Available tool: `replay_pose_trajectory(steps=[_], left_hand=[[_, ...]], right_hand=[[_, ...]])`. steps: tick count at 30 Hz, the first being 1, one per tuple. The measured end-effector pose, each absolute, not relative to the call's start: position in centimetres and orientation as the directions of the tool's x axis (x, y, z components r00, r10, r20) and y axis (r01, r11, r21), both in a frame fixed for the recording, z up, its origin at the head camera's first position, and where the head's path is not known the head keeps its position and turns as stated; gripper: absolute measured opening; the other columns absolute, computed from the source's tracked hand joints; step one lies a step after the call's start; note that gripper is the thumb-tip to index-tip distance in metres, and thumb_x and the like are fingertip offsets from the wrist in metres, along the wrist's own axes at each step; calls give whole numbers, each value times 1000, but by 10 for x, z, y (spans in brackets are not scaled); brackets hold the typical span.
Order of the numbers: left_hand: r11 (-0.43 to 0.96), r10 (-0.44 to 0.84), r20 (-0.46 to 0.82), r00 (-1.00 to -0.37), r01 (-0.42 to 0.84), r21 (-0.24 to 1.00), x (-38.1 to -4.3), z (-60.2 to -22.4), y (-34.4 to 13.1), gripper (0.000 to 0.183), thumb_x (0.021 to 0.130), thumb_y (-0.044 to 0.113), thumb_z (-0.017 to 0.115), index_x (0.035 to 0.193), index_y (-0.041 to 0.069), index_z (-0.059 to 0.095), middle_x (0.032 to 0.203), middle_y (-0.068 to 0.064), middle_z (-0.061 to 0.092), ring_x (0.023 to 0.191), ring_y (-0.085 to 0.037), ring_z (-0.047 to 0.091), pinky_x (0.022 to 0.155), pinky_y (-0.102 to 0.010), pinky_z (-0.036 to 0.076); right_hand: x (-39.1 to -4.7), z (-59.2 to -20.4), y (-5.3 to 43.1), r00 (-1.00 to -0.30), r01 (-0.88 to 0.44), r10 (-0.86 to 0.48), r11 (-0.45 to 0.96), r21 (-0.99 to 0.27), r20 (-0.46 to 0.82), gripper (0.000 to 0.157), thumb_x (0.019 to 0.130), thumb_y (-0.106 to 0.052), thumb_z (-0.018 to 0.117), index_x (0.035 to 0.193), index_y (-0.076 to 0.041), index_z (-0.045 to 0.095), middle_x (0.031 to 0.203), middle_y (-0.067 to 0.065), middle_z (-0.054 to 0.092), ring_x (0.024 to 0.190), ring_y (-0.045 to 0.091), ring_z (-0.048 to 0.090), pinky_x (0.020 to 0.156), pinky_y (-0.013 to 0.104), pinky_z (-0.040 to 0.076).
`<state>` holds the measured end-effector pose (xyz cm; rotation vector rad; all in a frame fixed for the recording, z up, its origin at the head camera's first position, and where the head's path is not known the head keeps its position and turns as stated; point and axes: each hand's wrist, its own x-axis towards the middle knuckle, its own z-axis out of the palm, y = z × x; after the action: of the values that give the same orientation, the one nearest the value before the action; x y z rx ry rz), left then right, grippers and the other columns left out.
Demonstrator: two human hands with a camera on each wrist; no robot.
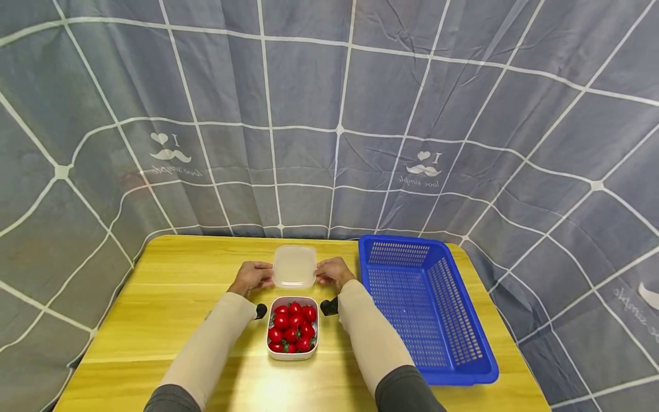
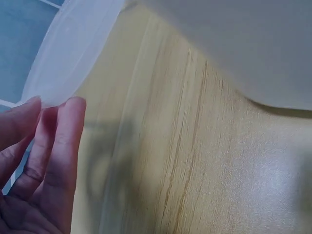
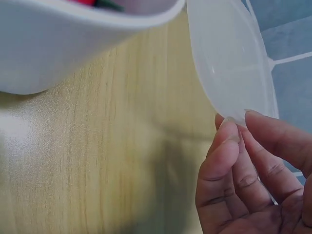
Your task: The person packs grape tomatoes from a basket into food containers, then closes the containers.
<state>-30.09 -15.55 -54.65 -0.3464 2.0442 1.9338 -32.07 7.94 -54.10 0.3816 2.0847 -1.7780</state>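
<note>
A translucent plastic lid (image 1: 294,266) is held between both hands, above the far part of the table. My left hand (image 1: 252,276) pinches its left edge between thumb and fingers; the right hand (image 1: 333,270) pinches the right edge. Both wrist views show the lid (image 2: 73,48) raised off the wood, the right fingertips (image 3: 226,126) at its rim. Nearer to me, between the forearms, stands a white square container (image 1: 292,356) full of red strawberry-like fruits (image 1: 293,327) with green tops. The lid and container are apart.
A large blue plastic basket (image 1: 465,320) stands on the right of the yellow wood-grain table (image 1: 185,274). Behind the table hangs a grey curtain (image 1: 304,160) with white grid lines. Both sleeved forearms flank the container.
</note>
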Motion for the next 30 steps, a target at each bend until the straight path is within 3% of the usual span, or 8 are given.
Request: replay_pose_trajectory(steps=[5,11,18,24,30], left_hand=[[82,29,-315,-949,-311,947,-299,-540,-156,29,92,-1,61,117,-16,59,79,-5,67,63,-9,63,63,-25,60],[79,16,-206,-978,-205,976,-295,-525,-154,28,92,1,63,115,-16,60,89,-8,69,66,-6,64,80,-37,59],[82,9,-105,-994,-104,991,-286,-513,-150,29,90,1,66,114,-15,62,85,-5,68,67,-4,62,68,-19,58],[92,41,-45,-998,-41,995,-271,-510,-155,27,90,1,66,112,-14,63,94,-13,69,74,-5,65,73,-21,59],[190,46,18,-999,26,981,-257,-507,-161,21,88,2,69,105,-9,68,98,-16,70,77,-5,66,73,-20,58]], right_hand=[[-311,-523,83,-901,421,-69,98,-902,-429,2,84,11,64,86,10,65,57,4,58,46,7,52,43,14,46],[-308,-514,85,-946,316,-41,82,-945,-320,6,83,12,63,87,13,66,57,4,60,49,8,57,48,17,53],[-302,-500,86,-962,274,8,-20,-961,-274,27,80,17,62,107,16,62,59,5,61,51,10,61,53,22,58],[-290,-489,85,-966,257,3,-79,-963,-258,30,81,17,62,111,17,62,65,6,63,54,10,62,56,21,58],[-274,-477,82,-974,225,-7,-99,-969,-225,25,84,12,64,109,19,62,77,9,67,64,13,67,69,27,61]])
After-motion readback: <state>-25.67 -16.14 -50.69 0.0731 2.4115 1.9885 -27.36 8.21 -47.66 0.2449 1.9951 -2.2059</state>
